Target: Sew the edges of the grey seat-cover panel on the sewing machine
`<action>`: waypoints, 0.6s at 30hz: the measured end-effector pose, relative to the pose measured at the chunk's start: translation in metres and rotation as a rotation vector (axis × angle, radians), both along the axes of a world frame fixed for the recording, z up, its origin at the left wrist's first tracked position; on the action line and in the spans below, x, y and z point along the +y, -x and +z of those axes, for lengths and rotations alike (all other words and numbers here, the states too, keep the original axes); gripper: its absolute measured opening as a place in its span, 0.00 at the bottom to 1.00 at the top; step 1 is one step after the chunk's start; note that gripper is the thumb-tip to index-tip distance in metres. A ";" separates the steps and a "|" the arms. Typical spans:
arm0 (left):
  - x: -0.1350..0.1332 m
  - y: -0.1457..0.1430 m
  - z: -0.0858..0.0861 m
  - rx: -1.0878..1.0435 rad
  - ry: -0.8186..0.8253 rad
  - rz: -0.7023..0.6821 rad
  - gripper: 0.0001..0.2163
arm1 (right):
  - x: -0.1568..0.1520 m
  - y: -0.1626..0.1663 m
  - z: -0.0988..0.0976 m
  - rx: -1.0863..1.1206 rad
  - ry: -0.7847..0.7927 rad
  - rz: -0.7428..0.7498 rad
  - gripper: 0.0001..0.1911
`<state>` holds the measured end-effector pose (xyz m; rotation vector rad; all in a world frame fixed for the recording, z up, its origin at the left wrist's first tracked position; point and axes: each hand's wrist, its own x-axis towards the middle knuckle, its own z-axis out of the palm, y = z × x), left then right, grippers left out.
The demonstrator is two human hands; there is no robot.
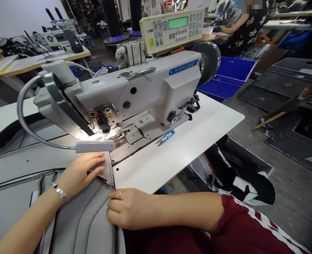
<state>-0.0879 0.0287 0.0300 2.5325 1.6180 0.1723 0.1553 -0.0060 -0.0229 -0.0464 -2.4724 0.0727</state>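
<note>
Grey padded fabric [84, 211] with stitched seams and dark edging lies over the left part of the sewing machine table. My left hand [83, 173] rests on it just below the lamp, its fingers stretched out and slightly apart. At the fabric's right edge, by the table's front, my right hand [130, 208] has its fingers curled round that edge. A sewing machine [137, 95] stands in front of me, and the fabric's far end reaches toward its needle area. The lamp head [94, 146] partly hides the presser foot and needle.
Blue thread snips [166, 137] lie on the white tabletop [198, 130], right of the needle plate. A control panel [174, 30] sits above the machine. Dark cut pieces [240, 173] fill a grey bin at lower right. Another person [251, 28] works behind, near blue crates [224, 77].
</note>
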 end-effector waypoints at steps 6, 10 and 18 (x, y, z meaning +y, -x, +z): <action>0.015 -0.007 0.001 0.147 0.000 0.122 0.24 | -0.008 -0.006 0.005 -0.027 -0.011 0.027 0.11; -0.003 -0.018 0.000 0.115 -0.064 0.105 0.21 | -0.017 -0.013 0.005 -0.109 -0.015 0.055 0.11; -0.007 -0.015 -0.006 0.130 -0.111 0.162 0.22 | -0.021 -0.008 0.002 -0.061 0.013 -0.010 0.11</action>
